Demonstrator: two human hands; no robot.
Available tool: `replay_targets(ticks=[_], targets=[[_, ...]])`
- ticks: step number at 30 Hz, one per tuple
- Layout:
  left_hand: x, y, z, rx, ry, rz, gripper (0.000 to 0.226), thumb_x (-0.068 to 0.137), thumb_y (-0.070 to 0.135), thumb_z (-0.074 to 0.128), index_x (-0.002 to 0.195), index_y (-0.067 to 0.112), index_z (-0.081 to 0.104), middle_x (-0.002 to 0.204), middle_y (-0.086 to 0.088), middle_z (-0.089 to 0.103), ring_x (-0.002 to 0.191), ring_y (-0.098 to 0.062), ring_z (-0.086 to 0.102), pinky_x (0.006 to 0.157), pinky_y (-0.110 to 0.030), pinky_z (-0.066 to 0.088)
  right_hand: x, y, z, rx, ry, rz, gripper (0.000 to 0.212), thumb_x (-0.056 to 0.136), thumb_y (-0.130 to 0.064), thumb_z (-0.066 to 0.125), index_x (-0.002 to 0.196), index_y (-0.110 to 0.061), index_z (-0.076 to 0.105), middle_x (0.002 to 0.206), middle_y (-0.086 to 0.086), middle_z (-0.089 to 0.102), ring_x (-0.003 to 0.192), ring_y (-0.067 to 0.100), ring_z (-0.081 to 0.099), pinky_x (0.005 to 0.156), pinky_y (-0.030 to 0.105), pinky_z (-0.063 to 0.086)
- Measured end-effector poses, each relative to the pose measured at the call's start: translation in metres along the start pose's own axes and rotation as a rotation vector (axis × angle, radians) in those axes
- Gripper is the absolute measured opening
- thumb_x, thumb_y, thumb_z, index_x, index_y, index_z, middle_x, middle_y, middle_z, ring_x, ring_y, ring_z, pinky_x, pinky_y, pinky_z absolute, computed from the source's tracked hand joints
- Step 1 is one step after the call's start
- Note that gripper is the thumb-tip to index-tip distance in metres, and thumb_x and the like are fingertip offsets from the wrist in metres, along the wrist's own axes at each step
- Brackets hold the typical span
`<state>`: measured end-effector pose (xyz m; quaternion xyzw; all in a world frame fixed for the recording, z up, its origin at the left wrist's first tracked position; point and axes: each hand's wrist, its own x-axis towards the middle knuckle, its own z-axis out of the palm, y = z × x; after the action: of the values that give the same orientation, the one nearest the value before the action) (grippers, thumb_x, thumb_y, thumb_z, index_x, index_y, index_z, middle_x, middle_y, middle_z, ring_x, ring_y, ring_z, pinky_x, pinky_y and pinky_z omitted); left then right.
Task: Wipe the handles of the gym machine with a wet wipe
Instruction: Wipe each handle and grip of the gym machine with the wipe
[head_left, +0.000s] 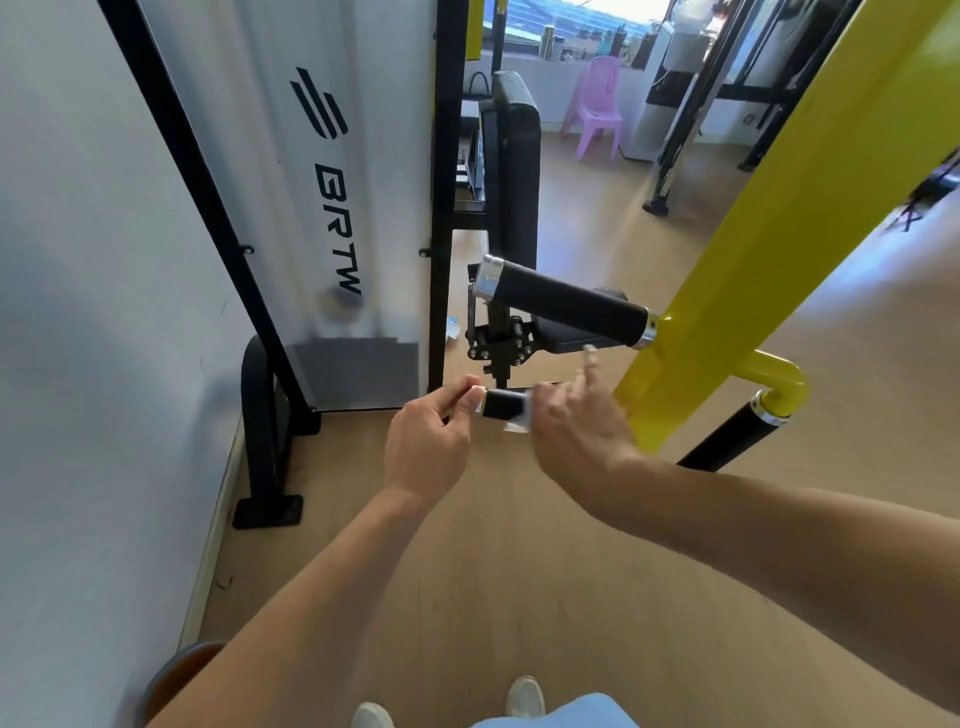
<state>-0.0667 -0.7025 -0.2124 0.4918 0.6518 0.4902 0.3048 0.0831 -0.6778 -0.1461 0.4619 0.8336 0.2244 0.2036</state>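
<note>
Wet-wipe sachet: pinched at its left end by left hand; right hand, blurred, apparently tearing the other end. Upper handle: just above and beyond both hands, long axis running left-right, nearer the right hand.

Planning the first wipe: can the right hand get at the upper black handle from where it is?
Probably yes: the right hand is just below the upper handle with open air between, though its fingers are busy on the packet.
</note>
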Motion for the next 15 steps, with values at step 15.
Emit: replay_targets(ticks=[15], targets=[[-0.021, 0.01, 0.018, 0.04, 0.23, 0.021, 0.032, 0.099, 0.043, 0.054, 0.124, 0.027, 0.067, 0.107, 0.015, 0.072, 0.102, -0.003, 0.066, 0.093, -0.039, 0.054, -0.061, 0.034, 0.034, 0.461, 0.585, -0.309, 0.03, 0.091, -0.006, 0.045, 0.108, -0.007, 0.07, 0.109, 0.01, 0.075, 0.11, 0.027, 0.069, 0.108, 0.046, 0.046]])
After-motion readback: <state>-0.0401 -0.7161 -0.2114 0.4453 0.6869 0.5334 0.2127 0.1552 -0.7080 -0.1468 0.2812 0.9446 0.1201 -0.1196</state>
